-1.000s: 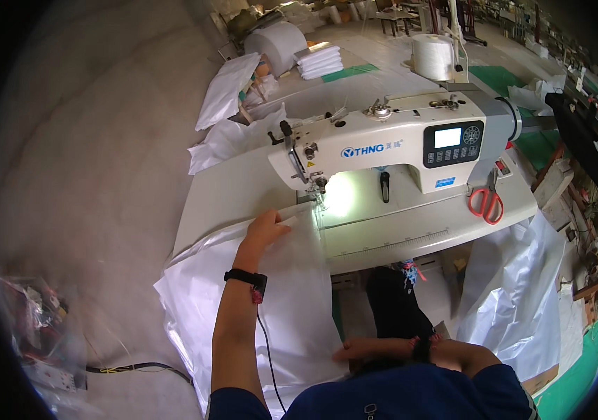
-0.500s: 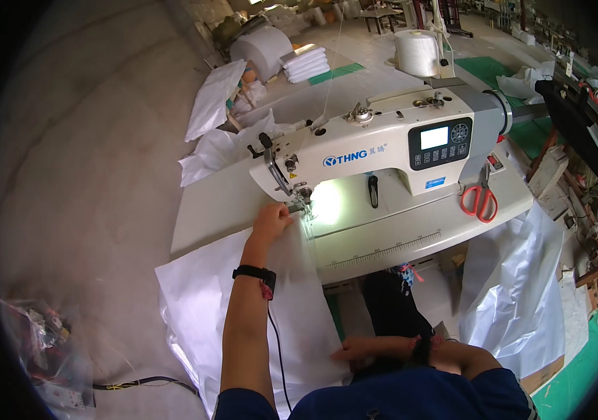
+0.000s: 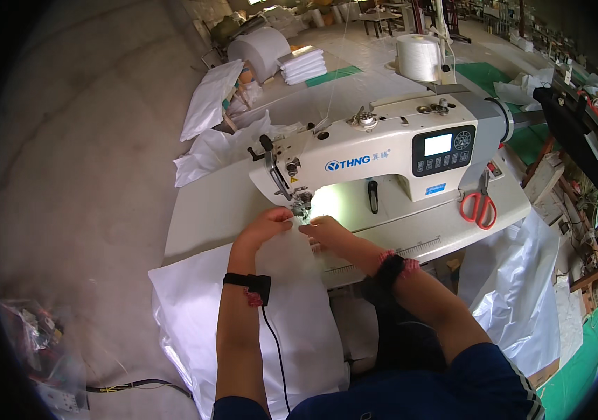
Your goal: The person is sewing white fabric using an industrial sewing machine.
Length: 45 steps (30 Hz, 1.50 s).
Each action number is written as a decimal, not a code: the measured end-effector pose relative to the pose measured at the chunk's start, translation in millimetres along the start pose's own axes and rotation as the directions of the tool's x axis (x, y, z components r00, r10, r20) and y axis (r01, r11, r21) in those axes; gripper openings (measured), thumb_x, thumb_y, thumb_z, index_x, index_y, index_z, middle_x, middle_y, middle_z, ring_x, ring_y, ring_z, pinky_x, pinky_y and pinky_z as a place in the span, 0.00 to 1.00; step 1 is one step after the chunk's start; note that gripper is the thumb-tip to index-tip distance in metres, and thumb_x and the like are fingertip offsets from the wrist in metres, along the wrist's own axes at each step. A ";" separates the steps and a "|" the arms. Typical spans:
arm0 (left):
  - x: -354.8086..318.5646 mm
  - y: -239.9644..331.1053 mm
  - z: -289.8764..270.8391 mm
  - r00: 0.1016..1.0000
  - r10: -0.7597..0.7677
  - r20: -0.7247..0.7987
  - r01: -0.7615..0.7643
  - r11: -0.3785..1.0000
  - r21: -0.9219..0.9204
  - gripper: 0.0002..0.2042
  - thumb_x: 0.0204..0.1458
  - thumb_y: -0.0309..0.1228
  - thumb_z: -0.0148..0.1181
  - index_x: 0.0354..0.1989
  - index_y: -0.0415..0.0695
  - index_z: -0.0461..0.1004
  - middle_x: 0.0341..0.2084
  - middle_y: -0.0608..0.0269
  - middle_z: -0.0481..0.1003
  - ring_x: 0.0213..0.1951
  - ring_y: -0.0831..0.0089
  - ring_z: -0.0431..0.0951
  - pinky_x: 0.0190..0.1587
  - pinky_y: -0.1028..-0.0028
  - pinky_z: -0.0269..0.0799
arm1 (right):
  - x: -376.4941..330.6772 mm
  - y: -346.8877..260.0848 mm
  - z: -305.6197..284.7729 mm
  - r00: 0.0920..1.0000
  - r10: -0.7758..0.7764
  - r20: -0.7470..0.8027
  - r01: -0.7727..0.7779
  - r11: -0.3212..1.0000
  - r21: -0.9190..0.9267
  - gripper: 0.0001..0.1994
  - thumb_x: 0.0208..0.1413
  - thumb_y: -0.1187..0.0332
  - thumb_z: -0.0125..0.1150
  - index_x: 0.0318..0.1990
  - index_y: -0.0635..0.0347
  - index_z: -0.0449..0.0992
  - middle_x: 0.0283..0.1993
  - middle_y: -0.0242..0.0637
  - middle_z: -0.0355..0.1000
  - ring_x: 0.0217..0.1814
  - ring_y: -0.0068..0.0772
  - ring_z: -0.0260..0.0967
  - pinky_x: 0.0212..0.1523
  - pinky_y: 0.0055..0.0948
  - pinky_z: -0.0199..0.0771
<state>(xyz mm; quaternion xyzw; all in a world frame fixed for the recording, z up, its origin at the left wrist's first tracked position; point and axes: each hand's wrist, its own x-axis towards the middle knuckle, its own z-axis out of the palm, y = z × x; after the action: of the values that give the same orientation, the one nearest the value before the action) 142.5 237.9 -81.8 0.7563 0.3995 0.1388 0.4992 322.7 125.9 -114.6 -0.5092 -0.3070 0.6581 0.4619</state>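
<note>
Dark blue sleeves (image 3: 495, 371) fill the lower edge, and bare forearms reach up from them, each with a black band at the wrist; a thin black cable (image 3: 276, 343) runs down from the left band (image 3: 246, 281). Under the left forearm, a large white sheet (image 3: 190, 308) hangs over the near edge of the pale sewing table (image 3: 208, 210), its upper corner drawn up close to the needle area. There the left hand (image 3: 267, 227) has its fingers bent and nearly closed, pinching that corner. The right hand (image 3: 328, 232) is just beside it, fingers curled and partly closed, near the sheet's edge; whether it grips the sheet cannot be told. Crumpled white plastic (image 3: 516, 294) hangs off to the right. Right above the hands is the head of a white sewing machine (image 3: 390, 140), its lamp lighting the table and its screen (image 3: 437, 144) glowing. Red-handled scissors (image 3: 480, 210) lie at the table's right, and a small black tool (image 3: 372, 197) lies under the arm. Behind the machine stands a cone of white thread (image 3: 418, 59); farther back on the left are a stack of folded white sheets (image 3: 303, 66) and a big white roll (image 3: 260, 52).
</note>
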 end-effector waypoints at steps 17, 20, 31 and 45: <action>-2.3 10.4 12.9 0.996 -0.044 -0.075 0.050 0.995 0.084 0.10 0.54 0.35 0.60 0.33 0.41 0.79 0.27 0.71 0.74 0.31 0.80 0.70 0.36 0.77 0.66 | 23.4 33.5 31.0 0.715 -0.674 -0.183 0.377 0.593 -0.711 0.11 0.58 0.67 0.53 0.34 0.66 0.78 0.31 0.53 0.76 0.35 0.52 0.76 0.39 0.42 0.74; -1.3 13.3 20.3 0.987 -0.072 -0.143 0.087 0.991 0.103 0.12 0.54 0.35 0.59 0.32 0.36 0.79 0.24 0.69 0.75 0.28 0.80 0.69 0.33 0.75 0.66 | 13.4 35.6 33.0 0.711 -0.698 -0.084 0.330 0.437 -0.837 0.11 0.57 0.70 0.51 0.42 0.67 0.75 0.30 0.51 0.75 0.35 0.52 0.76 0.39 0.42 0.75; -12.3 30.7 45.0 0.985 -0.089 -0.150 0.063 0.984 -0.169 0.09 0.54 0.33 0.59 0.32 0.40 0.78 0.23 0.73 0.72 0.27 0.82 0.67 0.31 0.78 0.63 | -9.1 41.7 30.4 0.700 -0.704 -0.124 0.262 0.414 -0.872 0.15 0.52 0.73 0.55 0.47 0.72 0.72 0.34 0.47 0.76 0.31 0.44 0.77 0.31 0.37 0.78; 9.7 4.8 46.1 0.975 -0.222 0.014 0.208 0.888 -0.411 0.05 0.54 0.31 0.61 0.33 0.44 0.78 0.25 0.70 0.76 0.27 0.79 0.74 0.31 0.76 0.69 | -42.5 35.8 -26.4 0.816 -0.577 -0.030 0.401 0.604 -0.688 0.10 0.60 0.69 0.50 0.40 0.66 0.74 0.34 0.48 0.75 0.36 0.40 0.77 0.36 0.36 0.77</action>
<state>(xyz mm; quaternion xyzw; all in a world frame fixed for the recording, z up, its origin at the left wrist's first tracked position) 179.0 214.6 -100.9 0.5834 0.4508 0.1760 0.6522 339.7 71.3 -137.2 -0.6108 -0.5843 0.2851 0.4520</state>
